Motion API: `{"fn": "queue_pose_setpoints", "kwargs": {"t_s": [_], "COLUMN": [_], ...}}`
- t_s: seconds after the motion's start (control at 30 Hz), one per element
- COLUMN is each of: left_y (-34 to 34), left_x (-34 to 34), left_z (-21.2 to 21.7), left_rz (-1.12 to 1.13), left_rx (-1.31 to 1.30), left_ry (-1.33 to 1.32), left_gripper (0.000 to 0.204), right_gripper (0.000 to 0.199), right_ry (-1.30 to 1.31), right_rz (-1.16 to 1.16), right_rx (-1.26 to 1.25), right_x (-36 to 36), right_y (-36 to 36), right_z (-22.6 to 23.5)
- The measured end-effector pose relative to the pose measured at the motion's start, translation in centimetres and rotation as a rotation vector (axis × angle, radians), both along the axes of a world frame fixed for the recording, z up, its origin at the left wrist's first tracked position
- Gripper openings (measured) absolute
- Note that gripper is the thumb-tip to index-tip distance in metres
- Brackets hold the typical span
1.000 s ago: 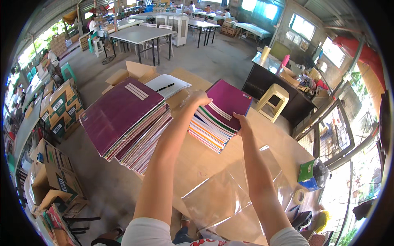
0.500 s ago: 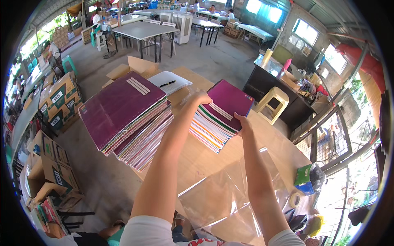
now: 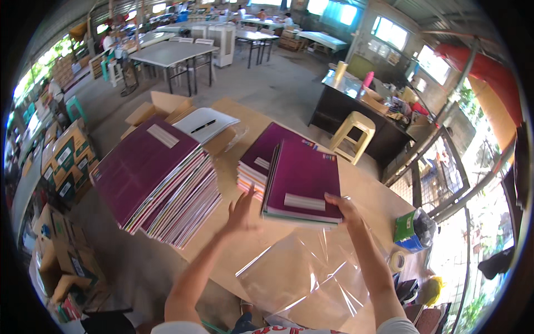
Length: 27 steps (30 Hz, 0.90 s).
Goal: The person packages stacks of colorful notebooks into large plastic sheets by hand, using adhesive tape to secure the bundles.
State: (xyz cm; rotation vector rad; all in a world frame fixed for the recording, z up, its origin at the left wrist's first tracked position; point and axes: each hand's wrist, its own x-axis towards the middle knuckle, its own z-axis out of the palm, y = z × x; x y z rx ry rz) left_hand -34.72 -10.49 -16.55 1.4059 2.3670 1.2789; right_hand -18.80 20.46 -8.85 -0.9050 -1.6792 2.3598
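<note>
Notebooks lifted over a wooden table [image 3: 222, 245] in a workshop.
Right hand [image 3: 340, 207] grips a notebook bundle [image 3: 303, 186] at its 5 o'clock corner; left hand [image 3: 242, 210], fingers spread, is just beside it; plastic sheet [image 3: 303, 273] at 6.

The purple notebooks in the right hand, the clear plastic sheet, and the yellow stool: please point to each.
purple notebooks [image 3: 305, 179], head view, top cover
clear plastic sheet [image 3: 303, 275], head view, middle
yellow stool [image 3: 356, 119], head view, seat

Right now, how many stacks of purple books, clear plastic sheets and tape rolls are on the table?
Stacks of purple books: 3 (big left, back, lifted)
Clear plastic sheets: 1
Tape rolls: 1
Total: 5
</note>
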Motion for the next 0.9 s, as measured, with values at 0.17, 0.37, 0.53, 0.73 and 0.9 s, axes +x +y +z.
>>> {"fn": "queue_pose_setpoints", "kwargs": {"t_s": [0.17,0.37,0.53,0.73,0.9], "left_y": [4.6,7.9,13.3,16.5,18.1], "left_x": [5.2,15.8,25.2,30.1,31.8], "left_z": [0.5,12.2,7.7,3.4,1.7], "left_rz": [0.002,-0.568,-0.477,-0.514,-0.665], "left_rx": [0.678,0.630,0.569,0.693,0.402], "left_ry": [0.558,0.068,-0.586,-0.989,-0.835], "left_gripper": [0.087,0.062,0.084,0.115,0.130], "right_gripper": [0.032,0.069,0.103,0.105,0.113], "right_ry": [-0.059,0.248,0.309,0.463,0.436], "right_rz": [0.100,0.138,-0.549,-0.615,-0.858], "right_rx": [-0.017,0.147,0.749,0.744,0.577], "right_x": [11.7,31.8,38.8,40.0,41.6], "right_y": [-4.6,-1.4,-5.6,-3.4,-4.7], "right_z": [5.2,5.8,-4.4,-5.7,-7.5]}}
